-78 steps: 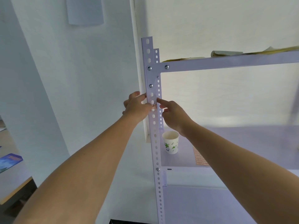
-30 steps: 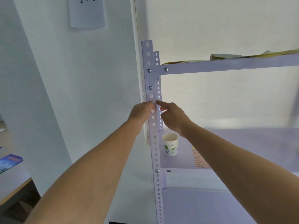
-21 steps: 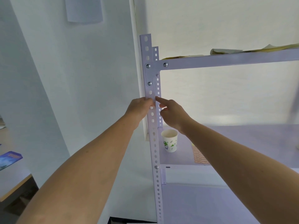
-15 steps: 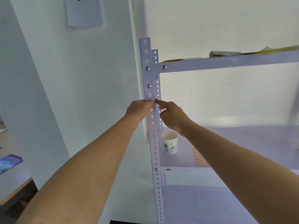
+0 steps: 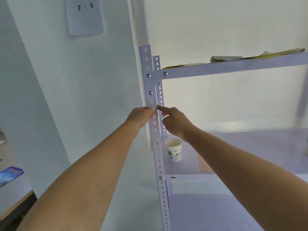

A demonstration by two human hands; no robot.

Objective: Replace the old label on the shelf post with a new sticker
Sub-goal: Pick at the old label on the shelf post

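Label (image 5: 154, 114) (on post (image 5: 157, 147)) between both hands

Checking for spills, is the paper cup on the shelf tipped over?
No, the paper cup stands upright on the shelf, its open mouth facing up.

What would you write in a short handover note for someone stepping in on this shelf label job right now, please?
Left hand: fingers curled against the shelf post, at a small pinkish label.
Right hand: index fingertip touching the post beside that label, holding nothing visible.
Sticker sheet lies on the middle shelf, behind the paper cup.
Done: cannot tell whether this label is the old one or the new.
Left: check that, peel if old, then press a fresh sticker on.
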